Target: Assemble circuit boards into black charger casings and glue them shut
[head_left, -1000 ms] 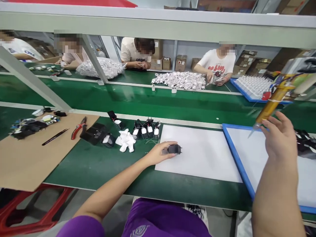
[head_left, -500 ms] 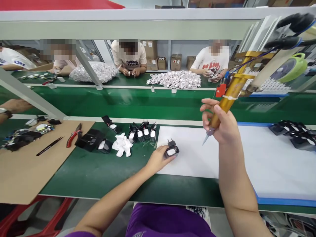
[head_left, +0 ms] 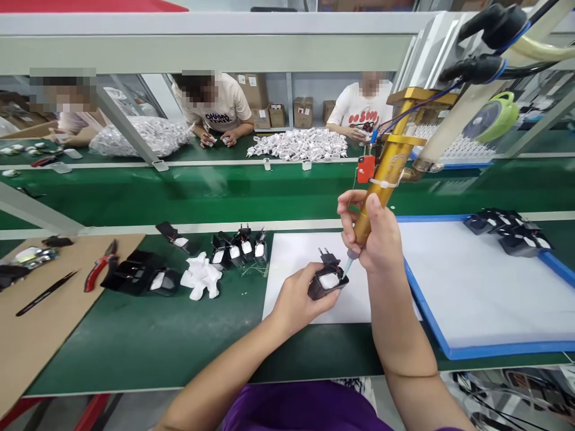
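My left hand point(head_left: 303, 296) grips a black plug adapter housing point(head_left: 320, 286) over the white sheet point(head_left: 287, 254). Its two-pin plug part stands up at the back, and a white block shows inside. My right hand point(head_left: 375, 233) is wrapped round a gold glue dispenser point(head_left: 387, 173) with a red trigger switch point(head_left: 366, 169). The dispenser's pale tapered nozzle points down at the right edge of the housing, where it seems to touch. Several similar black adapters point(head_left: 240, 248) stand in a group to the left, beside a crumpled white cloth or glove point(head_left: 200, 276).
Red-handled pliers point(head_left: 99, 266) and black tweezers point(head_left: 47, 293) lie on cardboard at left. A blue-edged white tray point(head_left: 489, 287) holds several black housings point(head_left: 523, 233) at right. Across the green belt point(head_left: 215, 197), co-workers sit behind a heap of white parts point(head_left: 299, 145). A green fan point(head_left: 492, 120) stands beyond.
My right hand has brought the dispenser down and left, so its nozzle now meets the housing. My left hand has lifted and tilted the housing slightly. The view has shifted right.
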A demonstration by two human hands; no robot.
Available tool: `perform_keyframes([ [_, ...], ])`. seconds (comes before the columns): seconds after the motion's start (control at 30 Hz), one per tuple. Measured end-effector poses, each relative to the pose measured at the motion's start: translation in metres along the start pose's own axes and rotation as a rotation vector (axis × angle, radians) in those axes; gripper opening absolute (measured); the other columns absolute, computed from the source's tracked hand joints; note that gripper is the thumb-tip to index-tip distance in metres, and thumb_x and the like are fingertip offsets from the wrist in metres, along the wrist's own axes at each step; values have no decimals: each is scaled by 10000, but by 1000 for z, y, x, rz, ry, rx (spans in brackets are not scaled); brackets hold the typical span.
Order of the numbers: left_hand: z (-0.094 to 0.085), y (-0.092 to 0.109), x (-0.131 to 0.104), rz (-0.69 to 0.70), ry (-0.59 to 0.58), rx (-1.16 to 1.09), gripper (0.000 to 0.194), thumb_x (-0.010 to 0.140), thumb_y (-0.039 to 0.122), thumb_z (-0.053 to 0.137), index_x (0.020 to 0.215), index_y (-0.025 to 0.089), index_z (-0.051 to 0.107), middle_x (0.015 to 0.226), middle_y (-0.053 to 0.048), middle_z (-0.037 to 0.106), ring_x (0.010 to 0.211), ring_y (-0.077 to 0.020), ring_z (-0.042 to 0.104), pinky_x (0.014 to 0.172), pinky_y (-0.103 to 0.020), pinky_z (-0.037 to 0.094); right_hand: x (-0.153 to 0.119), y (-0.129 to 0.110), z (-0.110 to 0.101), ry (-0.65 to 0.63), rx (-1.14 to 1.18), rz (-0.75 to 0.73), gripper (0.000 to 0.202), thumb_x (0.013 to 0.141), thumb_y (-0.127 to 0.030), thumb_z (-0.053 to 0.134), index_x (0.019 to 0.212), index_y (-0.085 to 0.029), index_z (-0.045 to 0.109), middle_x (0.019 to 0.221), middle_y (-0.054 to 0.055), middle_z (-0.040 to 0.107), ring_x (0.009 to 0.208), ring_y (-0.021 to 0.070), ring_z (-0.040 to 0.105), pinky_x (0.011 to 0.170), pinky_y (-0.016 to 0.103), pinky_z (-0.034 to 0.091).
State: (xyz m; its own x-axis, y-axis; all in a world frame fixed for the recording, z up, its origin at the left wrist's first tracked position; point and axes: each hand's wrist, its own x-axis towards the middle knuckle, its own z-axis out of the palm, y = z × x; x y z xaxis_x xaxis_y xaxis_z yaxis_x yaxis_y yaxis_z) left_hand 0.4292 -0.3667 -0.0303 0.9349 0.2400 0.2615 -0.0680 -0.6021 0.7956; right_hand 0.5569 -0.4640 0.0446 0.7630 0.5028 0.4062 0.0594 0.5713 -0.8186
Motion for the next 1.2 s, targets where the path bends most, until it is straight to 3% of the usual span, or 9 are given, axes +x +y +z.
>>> perform_keyframes([
  [0.27,0,4,-1,-93,-10,2,342,756,329,688,1054,179,611,720,25,678,525,-87,509,535,-187,439,0,2,3,32,-5,-18,436,848,-599,615,710,-196,519,700,-42,517,372,20,373,263,137,248],
  [0.33,1,5,-1,-111,-11,-9,342,757,323,685,1061,185,610,712,31,675,510,-81,501,526,-183,434,0,3,2,21,-19,-27,419,856,-594,608,745,-192,563,698,-40,526,365,19,374,258,137,249],
  [0.5,3,3,-1,-127,-17,-18,333,755,314,679,1055,201,587,801,13,710,562,-97,571,581,-202,473,0,3,1,-3,-47,-45,397,882,-572,587,938,-190,679,759,-12,585,372,19,397,261,149,261],
  [0.7,22,-3,4,-163,-53,-71,322,744,323,671,1007,230,511,946,-12,709,729,-151,661,639,-232,512,-2,2,2,18,-43,-39,360,890,-540,598,913,-194,694,732,-19,588,347,14,383,258,153,248],
  [0.9,41,0,8,-146,-23,-80,312,732,344,681,890,238,434,821,22,652,705,-157,648,630,-241,493,-3,2,4,33,-44,-31,358,879,-535,618,876,-182,682,676,-28,574,339,9,356,274,146,264],
  [1.07,43,6,11,-123,15,-131,350,722,356,697,911,235,428,837,19,654,711,-155,657,634,-239,495,-4,3,6,20,-4,-44,364,875,-520,632,735,-188,583,570,-57,477,352,25,369,283,129,265],
  [1.2,43,9,13,-128,28,-123,357,714,357,701,911,231,431,838,15,659,692,-155,656,624,-244,494,-4,3,6,-2,21,-43,362,882,-512,628,733,-188,566,613,-50,484,372,24,378,282,128,264],
])
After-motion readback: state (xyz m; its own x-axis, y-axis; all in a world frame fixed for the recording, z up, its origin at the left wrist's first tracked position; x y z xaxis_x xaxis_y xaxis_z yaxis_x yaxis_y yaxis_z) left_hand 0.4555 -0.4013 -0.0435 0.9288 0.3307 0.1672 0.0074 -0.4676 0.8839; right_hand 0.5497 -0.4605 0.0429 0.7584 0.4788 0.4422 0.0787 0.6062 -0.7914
